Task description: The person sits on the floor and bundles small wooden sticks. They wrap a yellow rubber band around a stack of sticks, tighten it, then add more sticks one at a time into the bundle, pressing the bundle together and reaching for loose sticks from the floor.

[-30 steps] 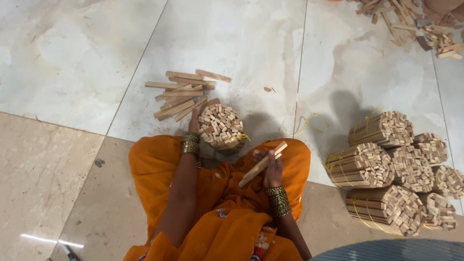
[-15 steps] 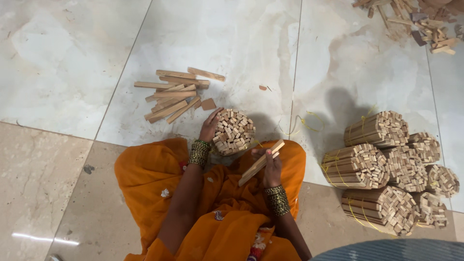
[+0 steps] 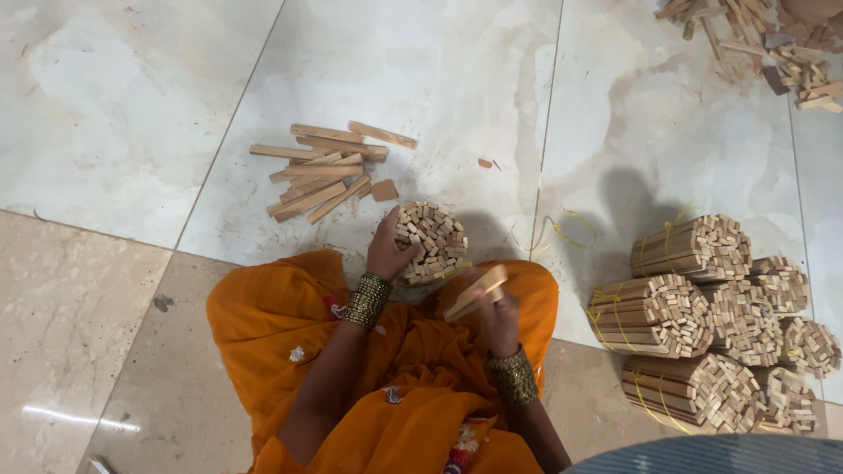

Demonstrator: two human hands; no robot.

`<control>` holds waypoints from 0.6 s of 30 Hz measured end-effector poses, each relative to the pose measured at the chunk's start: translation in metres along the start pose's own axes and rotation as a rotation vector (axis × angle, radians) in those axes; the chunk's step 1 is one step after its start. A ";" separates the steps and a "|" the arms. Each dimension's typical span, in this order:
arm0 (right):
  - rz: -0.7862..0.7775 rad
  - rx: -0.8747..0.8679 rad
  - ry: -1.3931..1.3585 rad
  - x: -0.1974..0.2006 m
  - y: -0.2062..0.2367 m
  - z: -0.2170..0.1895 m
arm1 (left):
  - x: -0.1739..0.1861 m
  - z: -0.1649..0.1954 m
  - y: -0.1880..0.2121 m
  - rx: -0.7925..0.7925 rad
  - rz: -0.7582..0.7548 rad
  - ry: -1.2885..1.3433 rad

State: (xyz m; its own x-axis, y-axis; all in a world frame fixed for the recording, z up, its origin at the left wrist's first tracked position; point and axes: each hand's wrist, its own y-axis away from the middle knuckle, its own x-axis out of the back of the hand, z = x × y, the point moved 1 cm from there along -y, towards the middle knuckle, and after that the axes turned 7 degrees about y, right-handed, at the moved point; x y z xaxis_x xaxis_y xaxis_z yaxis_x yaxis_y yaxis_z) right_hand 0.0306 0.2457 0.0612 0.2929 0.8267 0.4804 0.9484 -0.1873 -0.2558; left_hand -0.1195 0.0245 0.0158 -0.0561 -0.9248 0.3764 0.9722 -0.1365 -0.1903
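My left hand (image 3: 387,248) grips a round bundle of short wooden sticks (image 3: 429,241), held upright on the floor in front of my lap, its stick ends facing up. My right hand (image 3: 498,313) holds a single flat wooden stick (image 3: 475,293) just right of the bundle, angled up to the right. Both wrists wear dark beaded bangles. Orange cloth (image 3: 395,386) covers my lap below the hands.
A loose pile of wooden sticks (image 3: 323,171) lies on the marble floor, left of and beyond the bundle. Several tied bundles (image 3: 711,320) are stacked at the right. Yellow string (image 3: 553,230) lies between. More scrap sticks (image 3: 764,39) sit top right.
The view has shifted slightly. My right hand has brought its stick a little closer to the bundle, which my left hand keeps gripping.
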 end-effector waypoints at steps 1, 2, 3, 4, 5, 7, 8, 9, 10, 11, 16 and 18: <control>-0.111 0.042 -0.109 -0.005 0.007 0.001 | 0.002 -0.005 -0.001 0.122 -0.020 0.071; -0.225 0.079 -0.217 -0.010 0.016 -0.001 | 0.005 -0.009 0.000 0.249 -0.042 0.143; -0.377 0.004 -0.220 -0.016 0.022 -0.001 | 0.007 -0.012 0.001 0.377 -0.063 0.215; -0.527 -0.065 -0.223 -0.022 0.028 -0.002 | 0.009 -0.013 0.001 0.305 -0.048 0.201; -0.607 0.187 -0.044 -0.027 0.034 -0.007 | 0.011 -0.013 -0.001 0.229 -0.032 0.186; -0.804 0.458 0.114 -0.031 0.045 -0.013 | 0.014 -0.013 0.001 0.147 -0.015 0.199; -0.926 0.481 0.087 -0.031 0.048 -0.016 | 0.015 -0.014 0.000 0.137 -0.011 0.225; -1.050 0.500 0.061 -0.029 0.051 -0.018 | 0.016 -0.015 0.001 0.128 -0.008 0.253; -1.102 0.521 0.056 -0.025 0.053 -0.019 | 0.017 -0.016 0.001 0.068 -0.006 0.325; -1.152 0.543 0.053 -0.020 0.053 -0.020 | 0.019 -0.018 0.000 0.005 -0.006 0.397; -1.194 0.344 -0.195 0.003 0.032 -0.034 | 0.023 -0.025 -0.004 0.113 0.000 0.467; -1.103 0.149 -0.414 0.016 0.017 -0.045 | 0.022 -0.025 -0.005 0.198 0.062 0.506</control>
State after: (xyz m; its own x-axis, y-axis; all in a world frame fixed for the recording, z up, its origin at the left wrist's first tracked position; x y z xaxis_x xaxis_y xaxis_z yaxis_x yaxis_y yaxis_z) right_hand 0.0566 0.2320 0.1024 -0.7607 0.6169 0.2018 0.6326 0.7743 0.0179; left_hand -0.1311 -0.0044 0.0027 -0.0523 -0.9910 -0.1230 0.9986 -0.0520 -0.0051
